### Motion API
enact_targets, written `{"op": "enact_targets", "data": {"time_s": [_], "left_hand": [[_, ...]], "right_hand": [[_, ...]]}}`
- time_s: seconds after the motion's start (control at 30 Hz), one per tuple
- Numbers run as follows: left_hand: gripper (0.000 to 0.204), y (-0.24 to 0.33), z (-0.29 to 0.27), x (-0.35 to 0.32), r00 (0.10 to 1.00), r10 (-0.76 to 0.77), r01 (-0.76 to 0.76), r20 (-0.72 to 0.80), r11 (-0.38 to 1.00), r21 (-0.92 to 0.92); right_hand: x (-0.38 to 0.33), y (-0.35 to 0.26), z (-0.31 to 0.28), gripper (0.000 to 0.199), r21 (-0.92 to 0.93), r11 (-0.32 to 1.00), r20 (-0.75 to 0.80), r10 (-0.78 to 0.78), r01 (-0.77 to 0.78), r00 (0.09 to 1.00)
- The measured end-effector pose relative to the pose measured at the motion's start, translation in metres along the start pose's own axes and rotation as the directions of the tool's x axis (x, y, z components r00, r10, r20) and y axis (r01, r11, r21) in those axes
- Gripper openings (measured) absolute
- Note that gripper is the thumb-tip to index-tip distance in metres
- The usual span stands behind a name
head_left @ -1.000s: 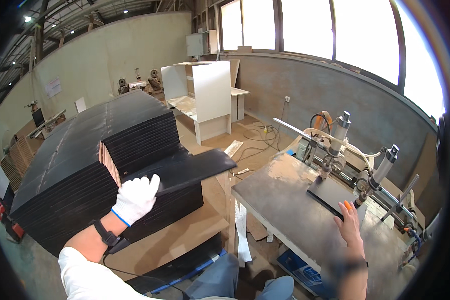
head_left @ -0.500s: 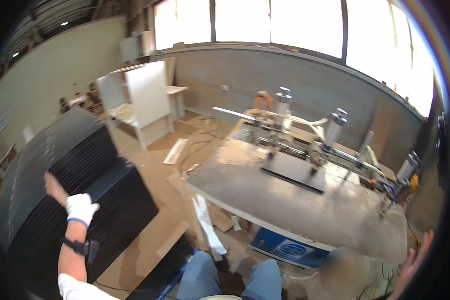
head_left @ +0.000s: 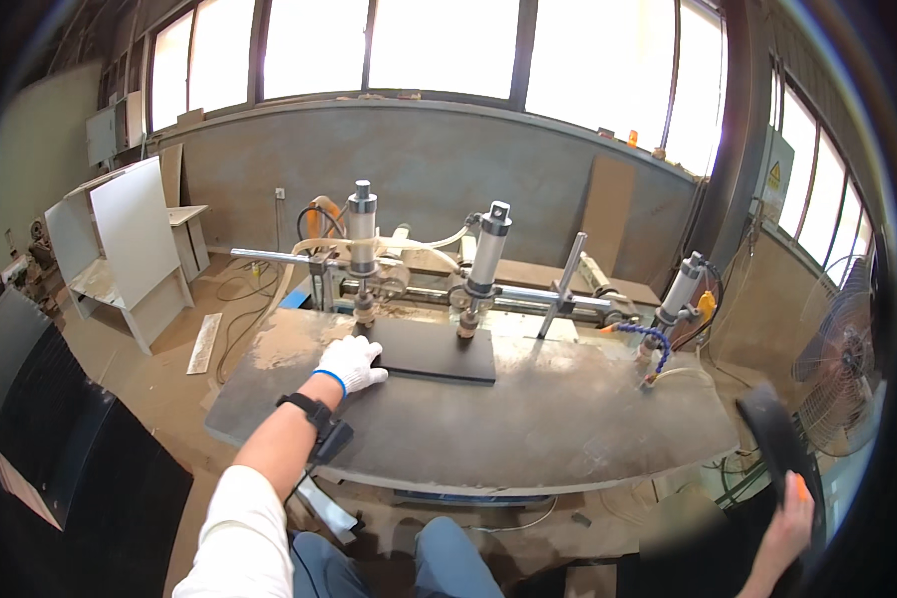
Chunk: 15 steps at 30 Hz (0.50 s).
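My left hand (head_left: 352,365), in a white glove, lies flat with fingers together on the left end of a dark panel (head_left: 437,351) on the grey worktable (head_left: 568,419). Two upright clamp cylinders (head_left: 488,261) stand over the panel's far edge. My bare right hand (head_left: 789,526) grips a curved dark object (head_left: 775,447) at lower right, beside a fan (head_left: 847,359). Stacked dark panels (head_left: 60,458) sit at left.

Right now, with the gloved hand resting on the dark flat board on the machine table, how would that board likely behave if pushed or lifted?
The board looks thin, flat and straight-edged, so probably stiff. It lies flat on the table, so it should slide, not roll. The left hand touches its near-left corner; two vertical cylinders stand above it, possibly pinning it.
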State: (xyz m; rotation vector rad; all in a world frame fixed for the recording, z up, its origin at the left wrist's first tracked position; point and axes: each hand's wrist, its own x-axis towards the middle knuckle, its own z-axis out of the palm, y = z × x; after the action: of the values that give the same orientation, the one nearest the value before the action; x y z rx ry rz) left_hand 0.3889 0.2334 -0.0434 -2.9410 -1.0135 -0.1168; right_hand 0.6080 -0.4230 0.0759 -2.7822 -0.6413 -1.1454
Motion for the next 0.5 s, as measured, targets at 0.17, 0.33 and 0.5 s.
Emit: {"op": "enact_targets", "data": {"time_s": [0.17,0.33,0.5], "left_hand": [[0.06,0.0,0.023,0.022,0.984,-0.169,0.169,-0.053,0.986,0.009],[0.065,0.017,0.007,-0.022,0.993,-0.094,0.089,-0.078,0.994,-0.057],[0.08,0.025,-0.008,-0.142,0.997,0.004,-0.003,-0.071,1.0,0.026]], "right_hand": [[0.07,-0.113,0.07,0.042,0.28,0.82,-0.262,-0.435,0.5,0.861],[0.1,-0.287,0.166,0.039,0.67,0.43,-0.324,-0.565,0.606,0.759],[0.082,-0.397,0.23,0.037,0.66,0.369,-0.33,-0.64,0.655,0.694]]}}
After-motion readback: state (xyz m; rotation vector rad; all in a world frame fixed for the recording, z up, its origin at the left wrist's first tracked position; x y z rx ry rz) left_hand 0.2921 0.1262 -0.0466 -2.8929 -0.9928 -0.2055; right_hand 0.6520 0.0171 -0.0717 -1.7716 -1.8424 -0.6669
